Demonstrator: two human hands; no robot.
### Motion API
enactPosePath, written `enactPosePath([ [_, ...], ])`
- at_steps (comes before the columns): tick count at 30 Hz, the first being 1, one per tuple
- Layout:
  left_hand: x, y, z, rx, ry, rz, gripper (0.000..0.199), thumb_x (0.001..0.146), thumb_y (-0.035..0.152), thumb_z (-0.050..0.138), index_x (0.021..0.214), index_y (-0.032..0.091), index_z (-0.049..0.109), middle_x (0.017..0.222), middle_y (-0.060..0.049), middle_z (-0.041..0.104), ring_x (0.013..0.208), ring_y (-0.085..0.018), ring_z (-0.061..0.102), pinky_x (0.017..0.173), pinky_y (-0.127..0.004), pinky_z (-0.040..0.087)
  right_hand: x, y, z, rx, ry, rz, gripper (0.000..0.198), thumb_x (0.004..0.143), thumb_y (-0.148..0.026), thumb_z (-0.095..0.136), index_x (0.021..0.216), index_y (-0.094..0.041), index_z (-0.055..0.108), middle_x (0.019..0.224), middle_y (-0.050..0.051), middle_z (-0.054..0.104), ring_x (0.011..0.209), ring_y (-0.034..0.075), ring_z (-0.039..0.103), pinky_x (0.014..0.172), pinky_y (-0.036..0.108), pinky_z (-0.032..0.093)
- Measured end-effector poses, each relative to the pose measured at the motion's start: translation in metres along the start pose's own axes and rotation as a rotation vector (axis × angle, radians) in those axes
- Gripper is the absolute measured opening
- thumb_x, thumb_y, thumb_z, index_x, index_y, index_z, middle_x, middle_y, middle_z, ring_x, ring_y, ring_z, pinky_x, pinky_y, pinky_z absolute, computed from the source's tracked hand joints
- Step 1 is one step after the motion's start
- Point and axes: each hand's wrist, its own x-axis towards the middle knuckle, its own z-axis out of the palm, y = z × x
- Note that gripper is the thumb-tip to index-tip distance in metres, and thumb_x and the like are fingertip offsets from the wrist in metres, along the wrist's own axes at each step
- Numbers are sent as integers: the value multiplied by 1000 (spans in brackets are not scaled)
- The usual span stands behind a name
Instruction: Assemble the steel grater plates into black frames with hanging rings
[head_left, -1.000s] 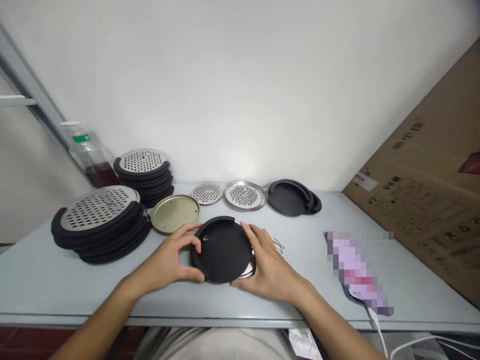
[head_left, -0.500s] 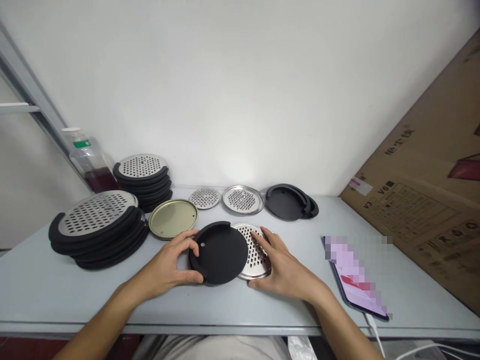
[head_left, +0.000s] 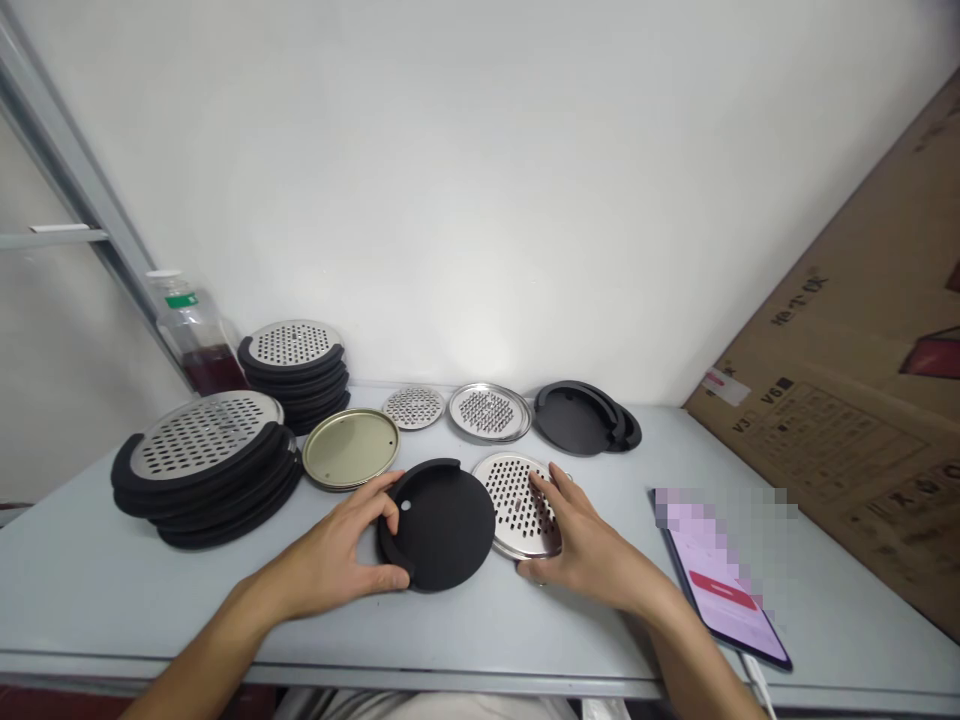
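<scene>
My left hand (head_left: 356, 545) grips the left rim of a round black plastic holder (head_left: 446, 530), thumb below and fingers above on its raised edge. A small hole shows near those fingertips. Beside it, my right hand (head_left: 581, 535) is closed around the right side of a round metal grater disc (head_left: 517, 500), with fingertips on its perforated face and the thumb at the near rim. Disc and holder lie side by side, their edges very close. Behind the left hand rests a gold-coloured round metal plate (head_left: 352, 447).
Stacks of black holders topped with grater discs (head_left: 206, 435) stand at the left, by a bottle of dark red liquid (head_left: 210, 365). Along the wall lie a perforated disc (head_left: 413, 408), metal discs (head_left: 491, 411) and black holders (head_left: 577, 418). A phone (head_left: 720, 590) and a cardboard box (head_left: 832, 400) are at the right.
My right hand has drawn the grater disc rightward, out from where the black holder overlapped it. The left hand keeps its grip on the holder. The view has shifted slightly.
</scene>
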Motion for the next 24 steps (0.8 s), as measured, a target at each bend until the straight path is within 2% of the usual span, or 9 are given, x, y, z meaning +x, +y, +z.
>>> enactPosePath([
  [6, -3, 1, -4, 5, -23, 32, 32, 73, 40, 74, 90, 23, 53, 156, -9, 26, 142, -32, 27, 114, -48, 28, 4, 10, 6, 2, 36, 1, 124, 56, -68, 74, 153, -16, 15, 160, 17, -6, 147, 34, -5, 117, 48, 18],
  [11, -7, -1, -9, 27, -28, 66, 32, 73, 40, 73, 89, 22, 52, 156, -10, 26, 142, -33, 27, 113, -47, 30, 7, 6, 11, 21, 138, -55, 121, 56, -67, 76, 152, -25, 16, 158, 17, 8, 146, 41, 1, 114, 58, 17],
  [15, -11, -1, -11, 51, -38, 65, 34, 73, 43, 74, 87, 22, 51, 156, -9, 25, 143, -32, 26, 113, -46, 31, 7, 4, 9, 32, 152, -83, 113, 60, -62, 76, 151, -30, 19, 157, 13, 12, 145, 40, 6, 114, 55, 21],
  [20, -12, 4, -8, 51, -11, 35, 33, 68, 38, 77, 85, 23, 53, 156, -6, 25, 142, -32, 28, 113, -46, 32, 6, 5, 7, 50, 125, -12, 109, 63, -69, 71, 152, -28, 23, 159, 14, 6, 146, 38, 6, 115, 52, 24],
  [24, -10, 6, -6, 56, -13, 14, 32, 70, 40, 76, 86, 24, 53, 157, -4, 24, 143, -31, 26, 114, -49, 29, 5, 4, 6, 54, 132, 6, 107, 65, -71, 68, 151, -26, 25, 159, 14, 7, 146, 37, 8, 115, 50, 25],
])
